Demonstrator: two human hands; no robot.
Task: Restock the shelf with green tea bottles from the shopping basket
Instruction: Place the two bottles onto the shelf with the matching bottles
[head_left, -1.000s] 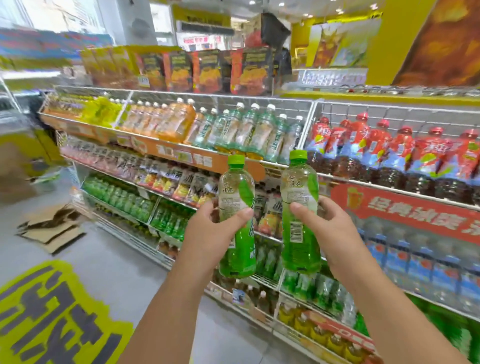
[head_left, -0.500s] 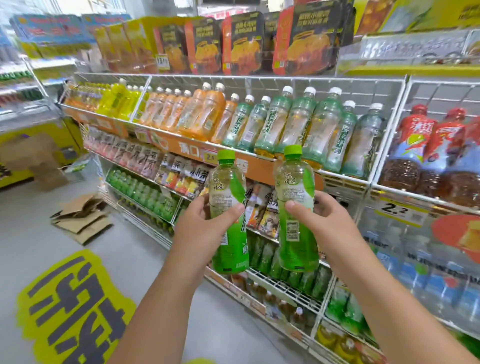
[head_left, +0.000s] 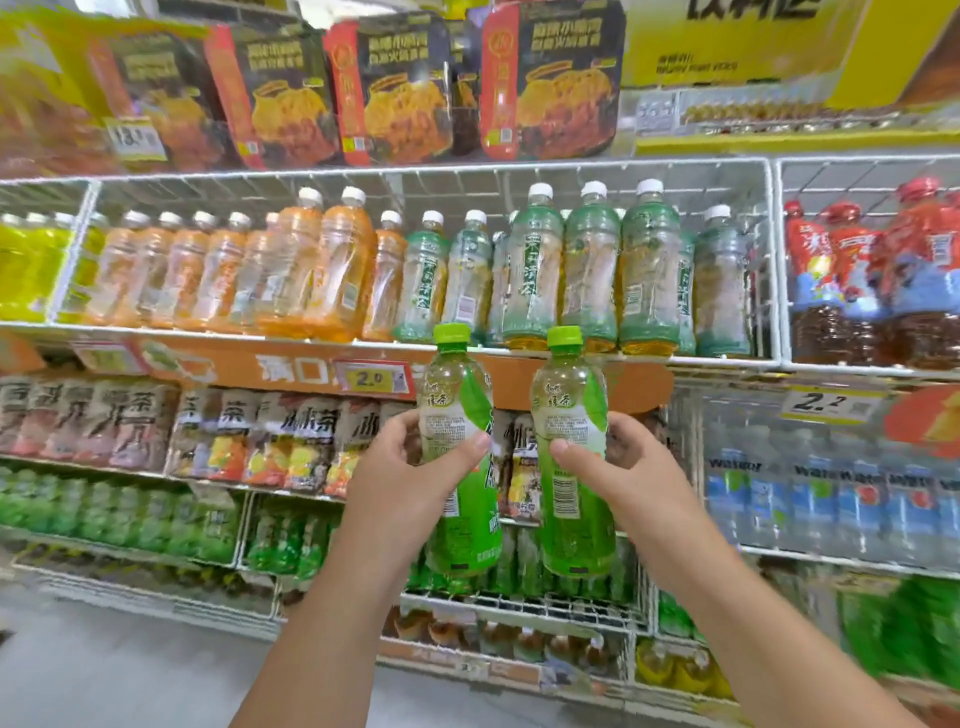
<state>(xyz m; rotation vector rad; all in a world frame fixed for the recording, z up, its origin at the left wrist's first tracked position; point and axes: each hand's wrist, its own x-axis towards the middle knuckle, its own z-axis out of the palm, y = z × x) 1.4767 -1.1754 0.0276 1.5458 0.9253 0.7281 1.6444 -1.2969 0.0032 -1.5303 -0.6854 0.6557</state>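
The shelf (head_left: 519, 358) fills my whole view, a white wire rack in several tiers with an orange price strip along the front of its upper tier. On top of it, from 10 to 1 o'clock, stand dark boxes (head_left: 405, 88) printed with orange food. The upper tier carries yellow bottles at 9 o'clock, orange bottles (head_left: 291, 270) next, pale green white-capped bottles (head_left: 587, 270) at 12 o'clock, and red-capped bottles (head_left: 878, 275) at 3 o'clock. The tier beneath holds tea cartons (head_left: 249, 441) toward 9 o'clock and water bottles (head_left: 831, 499) toward 3 o'clock. Green bottles sit lower down at 8 o'clock.

My left hand (head_left: 410, 493) is wrapped round the left bottle (head_left: 460, 457) at its label, thumb across the front. My right hand (head_left: 618, 478) grips the right bottle (head_left: 571, 457) the same way. Both green tea bottles have bright green caps, stand upright and side by side at the centre, close but apart, their caps level with the orange strip, in front of the shelf and not resting on it.

A yellow price tag (head_left: 371, 378) reading 2.0 hangs just at 9 o'clock of the left bottle's cap.
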